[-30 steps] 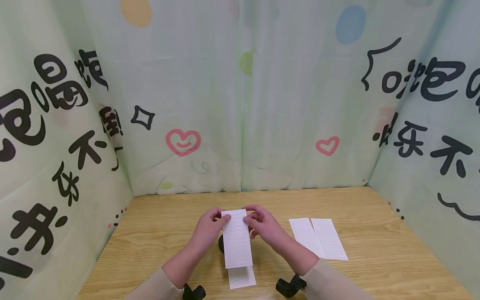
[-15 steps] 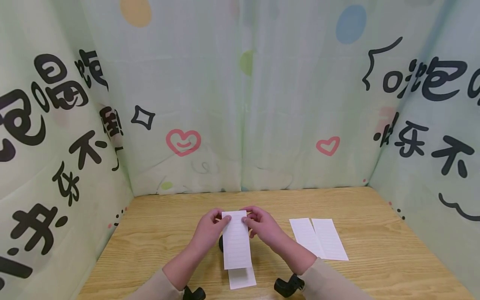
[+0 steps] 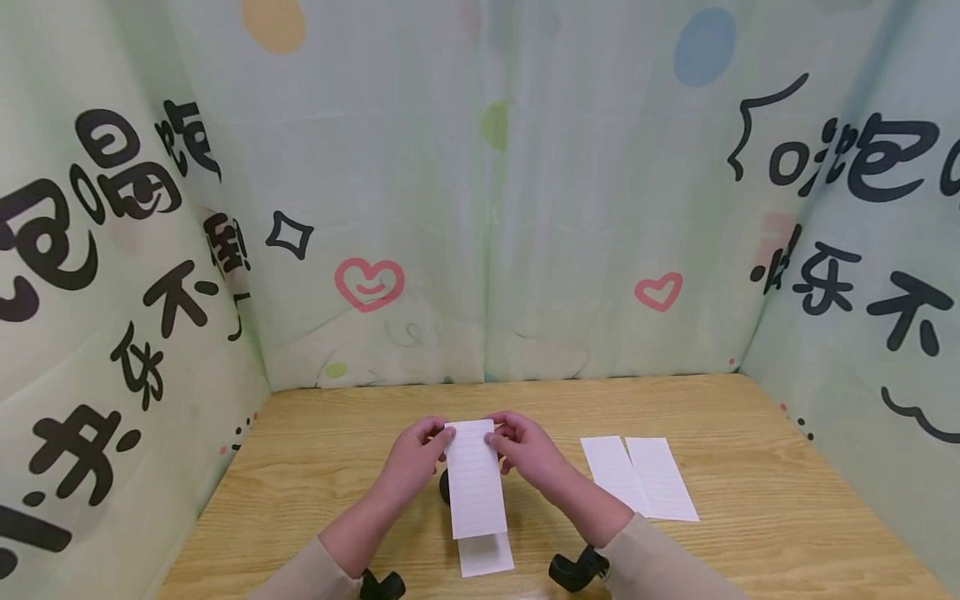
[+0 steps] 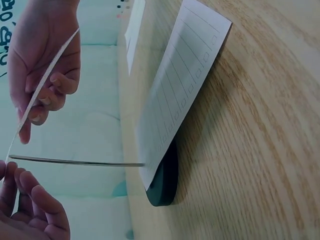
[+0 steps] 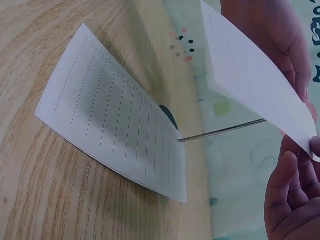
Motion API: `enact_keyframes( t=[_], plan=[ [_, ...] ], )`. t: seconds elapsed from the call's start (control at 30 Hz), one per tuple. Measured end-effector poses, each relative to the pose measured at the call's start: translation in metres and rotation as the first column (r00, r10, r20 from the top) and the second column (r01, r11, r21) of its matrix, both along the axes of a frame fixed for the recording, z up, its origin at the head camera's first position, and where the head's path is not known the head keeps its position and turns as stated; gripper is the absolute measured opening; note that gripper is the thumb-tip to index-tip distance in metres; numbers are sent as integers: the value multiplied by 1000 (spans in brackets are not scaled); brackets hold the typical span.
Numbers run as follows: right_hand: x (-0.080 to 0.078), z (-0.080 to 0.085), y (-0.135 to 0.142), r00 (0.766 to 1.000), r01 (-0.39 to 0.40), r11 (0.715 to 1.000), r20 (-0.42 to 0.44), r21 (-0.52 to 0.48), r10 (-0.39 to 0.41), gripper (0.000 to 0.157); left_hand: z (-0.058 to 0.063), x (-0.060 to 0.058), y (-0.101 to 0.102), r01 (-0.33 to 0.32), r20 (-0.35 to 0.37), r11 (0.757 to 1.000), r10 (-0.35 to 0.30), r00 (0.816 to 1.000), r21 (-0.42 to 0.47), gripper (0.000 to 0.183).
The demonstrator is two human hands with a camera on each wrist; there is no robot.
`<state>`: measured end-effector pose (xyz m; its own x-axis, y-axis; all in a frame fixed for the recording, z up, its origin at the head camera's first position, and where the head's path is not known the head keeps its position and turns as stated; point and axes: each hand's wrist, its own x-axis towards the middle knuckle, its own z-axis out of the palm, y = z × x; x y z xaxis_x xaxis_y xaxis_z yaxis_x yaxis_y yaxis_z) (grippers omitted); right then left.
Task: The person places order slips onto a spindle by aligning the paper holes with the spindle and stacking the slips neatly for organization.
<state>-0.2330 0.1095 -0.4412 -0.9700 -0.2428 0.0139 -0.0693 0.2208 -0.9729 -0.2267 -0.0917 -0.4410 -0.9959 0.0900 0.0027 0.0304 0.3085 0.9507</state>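
My left hand (image 3: 415, 454) pinches the upper left edge of a lined paper slip (image 3: 476, 492). At the upper right edge, my right hand (image 3: 527, 450) pinches the same slip. Beneath it, a thin metal spike (image 4: 75, 161) of a paper spike stand rises from a dark round base (image 4: 165, 185). The spike's tip meets the underside of the held slip in the left wrist view. Another lined slip (image 5: 115, 115) is threaded low on the spike, near the base, its near end slanting toward the tabletop. In the head view the held slip hides the spike.
Two more lined slips (image 3: 660, 479) lie side by side on the wooden table (image 3: 337, 433), to the right of my right forearm. Printed curtains (image 3: 420, 192) enclose the back and both sides. Black wrist cameras (image 3: 577, 571) are worn at my cuffs.
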Motion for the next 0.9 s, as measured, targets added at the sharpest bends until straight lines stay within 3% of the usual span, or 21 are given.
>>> enact_keyframes(
  t=[0.37,0.9],
  plan=[
    [0,0,-3,999,32,999,22,-16,-32,22,0,2,-1,2,-49,999,-3,999,-36,24],
    [-2,-2,-3,998,45,999,43,-8,-45,15,1,2,-1,-5,-58,996,0,998,-94,23]
  ],
)
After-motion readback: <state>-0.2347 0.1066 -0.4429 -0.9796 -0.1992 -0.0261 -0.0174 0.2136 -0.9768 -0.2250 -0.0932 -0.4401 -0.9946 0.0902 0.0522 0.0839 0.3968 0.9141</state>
